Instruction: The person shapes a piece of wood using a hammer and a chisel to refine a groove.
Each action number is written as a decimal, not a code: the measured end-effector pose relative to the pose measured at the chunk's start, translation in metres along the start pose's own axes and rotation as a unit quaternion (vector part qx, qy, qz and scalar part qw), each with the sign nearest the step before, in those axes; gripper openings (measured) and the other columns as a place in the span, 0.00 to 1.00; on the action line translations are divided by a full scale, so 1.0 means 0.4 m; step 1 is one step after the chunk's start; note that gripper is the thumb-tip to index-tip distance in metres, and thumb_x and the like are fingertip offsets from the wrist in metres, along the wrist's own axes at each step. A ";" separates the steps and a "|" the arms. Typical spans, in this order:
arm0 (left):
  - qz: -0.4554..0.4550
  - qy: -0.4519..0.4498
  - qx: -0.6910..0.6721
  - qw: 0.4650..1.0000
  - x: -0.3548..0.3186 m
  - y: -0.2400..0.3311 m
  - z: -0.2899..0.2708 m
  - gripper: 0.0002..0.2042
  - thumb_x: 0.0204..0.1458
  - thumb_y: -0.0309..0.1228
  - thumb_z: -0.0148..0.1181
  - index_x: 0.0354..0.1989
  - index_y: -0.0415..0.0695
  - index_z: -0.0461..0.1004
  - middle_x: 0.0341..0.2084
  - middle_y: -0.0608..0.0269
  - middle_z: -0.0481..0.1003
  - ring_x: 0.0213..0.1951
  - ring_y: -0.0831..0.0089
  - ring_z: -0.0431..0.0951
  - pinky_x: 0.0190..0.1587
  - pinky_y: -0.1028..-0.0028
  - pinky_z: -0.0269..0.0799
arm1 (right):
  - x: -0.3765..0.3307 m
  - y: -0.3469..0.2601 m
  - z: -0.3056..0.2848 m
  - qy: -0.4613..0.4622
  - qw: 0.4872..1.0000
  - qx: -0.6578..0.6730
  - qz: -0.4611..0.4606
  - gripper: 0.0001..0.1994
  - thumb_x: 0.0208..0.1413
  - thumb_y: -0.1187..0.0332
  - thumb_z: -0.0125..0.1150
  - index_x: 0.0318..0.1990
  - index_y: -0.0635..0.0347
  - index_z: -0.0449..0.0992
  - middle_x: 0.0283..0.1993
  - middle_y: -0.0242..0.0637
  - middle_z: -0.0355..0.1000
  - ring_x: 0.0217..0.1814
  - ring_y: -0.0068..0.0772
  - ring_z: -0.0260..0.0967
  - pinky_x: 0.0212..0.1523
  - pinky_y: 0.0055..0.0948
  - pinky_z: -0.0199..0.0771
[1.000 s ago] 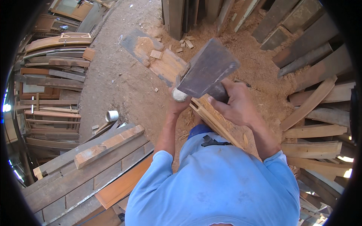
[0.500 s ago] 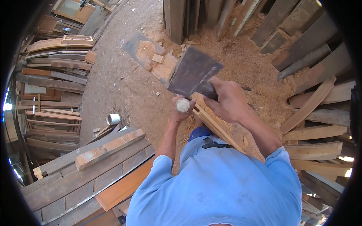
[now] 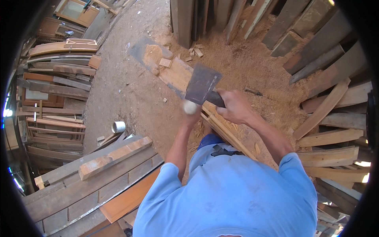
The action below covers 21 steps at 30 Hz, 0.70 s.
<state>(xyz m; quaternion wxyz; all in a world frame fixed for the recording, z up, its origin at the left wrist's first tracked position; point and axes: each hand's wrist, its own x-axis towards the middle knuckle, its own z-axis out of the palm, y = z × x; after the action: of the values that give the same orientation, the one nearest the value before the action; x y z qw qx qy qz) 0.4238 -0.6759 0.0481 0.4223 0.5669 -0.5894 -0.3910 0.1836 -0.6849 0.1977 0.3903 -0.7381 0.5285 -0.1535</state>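
Note:
Both my hands are at a tool with a broad, dark, nearly rectangular blade [image 3: 203, 83]. My right hand [image 3: 235, 106] is closed around the dark part that sticks out on the blade's right side. At the near left corner of the blade, my left hand [image 3: 191, 117] wraps a rod or handle with a round pale end [image 3: 190, 107] facing up; motion blurs it, and how it joins the blade is hidden. Long pale wooden strips [image 3: 229, 136] run below the hands toward my body. Their far end lies near the blade.
Beyond the blade, a sawdust-covered board [image 3: 158, 65] lies on the ground with a small wood block [image 3: 165, 63]. Dark planks [image 3: 183, 23] stand upright farther off. Curved timbers [image 3: 329, 138] lean at right. Stacked beams [image 3: 114, 158] and a white cup [image 3: 118, 126] are at left.
The broad blade has moved down and slightly turned, and it looks smaller. My right hand has shifted a little left and down with it. The wooden strips have stayed put.

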 end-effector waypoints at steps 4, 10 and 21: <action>0.044 0.067 -0.007 0.997 0.068 0.025 0.029 0.06 0.54 0.23 0.62 0.39 0.40 0.73 0.32 0.63 0.78 0.36 0.75 0.79 0.38 0.73 0.76 | -0.022 -0.007 -0.008 0.014 0.990 0.139 0.013 0.19 0.47 0.66 0.63 0.47 0.63 0.75 0.32 0.53 0.77 0.36 0.57 0.77 0.41 0.47 0.75; -0.057 -0.021 -0.099 0.993 0.029 0.045 0.011 0.06 0.55 0.25 0.65 0.36 0.42 0.73 0.23 0.67 0.74 0.25 0.81 0.74 0.28 0.76 0.71 | -0.080 -0.128 -0.138 0.174 0.948 0.257 -0.072 0.15 0.49 0.73 0.68 0.45 0.68 0.78 0.27 0.36 0.72 0.29 0.21 0.67 0.30 0.29 0.69; 0.045 -0.077 0.014 0.996 -0.004 0.059 0.095 0.11 0.53 0.28 0.69 0.42 0.43 0.75 0.31 0.66 0.76 0.35 0.73 0.76 0.40 0.70 0.73 | 0.004 0.048 0.007 0.034 0.993 -0.104 -0.034 0.18 0.46 0.63 0.68 0.42 0.63 0.76 0.29 0.49 0.75 0.32 0.53 0.74 0.35 0.43 0.75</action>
<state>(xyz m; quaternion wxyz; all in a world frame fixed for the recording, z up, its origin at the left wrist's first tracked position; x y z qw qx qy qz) 0.3801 -0.6740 0.0575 0.3852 0.5141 -0.6501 -0.4058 0.1734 -0.6876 0.1814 0.2875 -0.7866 0.5292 -0.1362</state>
